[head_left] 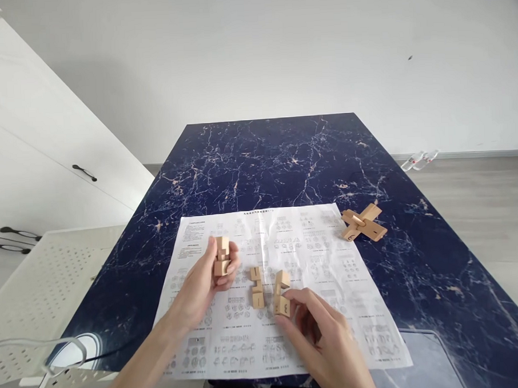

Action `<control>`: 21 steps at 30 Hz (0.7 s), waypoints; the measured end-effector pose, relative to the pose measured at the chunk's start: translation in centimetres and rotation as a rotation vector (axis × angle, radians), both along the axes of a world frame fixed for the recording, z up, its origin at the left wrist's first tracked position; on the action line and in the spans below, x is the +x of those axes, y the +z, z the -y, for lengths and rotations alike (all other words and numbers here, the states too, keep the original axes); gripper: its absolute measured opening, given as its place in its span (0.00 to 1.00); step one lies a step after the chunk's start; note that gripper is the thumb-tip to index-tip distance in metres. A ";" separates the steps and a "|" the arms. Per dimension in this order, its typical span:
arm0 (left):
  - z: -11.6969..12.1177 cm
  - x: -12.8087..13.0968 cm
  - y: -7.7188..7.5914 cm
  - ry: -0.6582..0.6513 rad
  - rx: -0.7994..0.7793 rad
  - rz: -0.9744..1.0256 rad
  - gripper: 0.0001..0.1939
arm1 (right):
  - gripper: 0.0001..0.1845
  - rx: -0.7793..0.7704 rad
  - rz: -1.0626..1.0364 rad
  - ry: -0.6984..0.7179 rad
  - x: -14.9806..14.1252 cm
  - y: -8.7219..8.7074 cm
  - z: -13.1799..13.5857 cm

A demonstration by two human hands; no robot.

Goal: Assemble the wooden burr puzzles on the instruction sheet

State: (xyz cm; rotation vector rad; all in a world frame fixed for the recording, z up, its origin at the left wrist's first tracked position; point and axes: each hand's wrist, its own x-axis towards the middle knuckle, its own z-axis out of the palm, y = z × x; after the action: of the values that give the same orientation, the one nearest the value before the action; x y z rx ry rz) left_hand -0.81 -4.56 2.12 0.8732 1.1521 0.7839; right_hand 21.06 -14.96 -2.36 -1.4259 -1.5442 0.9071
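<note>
My left hand (206, 279) is closed around a notched wooden puzzle piece (222, 267), held upright above the printed sheet. At the sheet's lower middle, the fingers of my right hand (318, 323) pinch a second notched wooden piece (282, 303) marked with dark figures. Between the two hands a third notched piece (257, 300) lies on the paper, with a dark line on each end. The instruction sheet (297, 284) is white, creased, and covered in small diagrams and text. Part of the piece in my left hand is hidden by the fingers.
An assembled cross-shaped wooden puzzle (363, 222) rests beside the sheet's right edge on the dark blue marbled table (257, 160). A grey flat panel (416, 359) lies at the lower right. White perforated board (31, 290) and cabinet doors (46, 140) stand left.
</note>
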 end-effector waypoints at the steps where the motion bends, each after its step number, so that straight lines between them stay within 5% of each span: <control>1: -0.5 0.1 -0.1 -0.018 -0.004 0.012 0.24 | 0.14 -0.029 -0.028 -0.006 0.0 0.1 0.0; 6: -2.6 0.5 -0.2 -0.194 0.053 0.089 0.15 | 0.16 -0.194 -0.259 0.026 1.3 1.9 -1.6; 12: -4.1 1.0 -0.4 -0.340 0.093 0.182 0.14 | 0.12 -0.277 -0.586 0.193 2.9 4.6 -7.4; 17: -4.6 0.4 -1.6 -0.330 0.087 0.265 0.13 | 0.03 -0.359 -0.719 0.295 2.1 3.1 -11.3; 21: -4.6 -0.2 -2.1 -0.309 0.087 0.292 0.11 | 0.10 -0.427 -0.832 0.308 1.2 1.8 -12.2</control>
State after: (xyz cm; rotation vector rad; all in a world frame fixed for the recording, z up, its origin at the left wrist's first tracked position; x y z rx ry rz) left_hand -1.04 0.07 0.01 0.9468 0.7099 0.6823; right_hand 22.30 -2.72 -0.58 -0.8683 -0.9588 1.8170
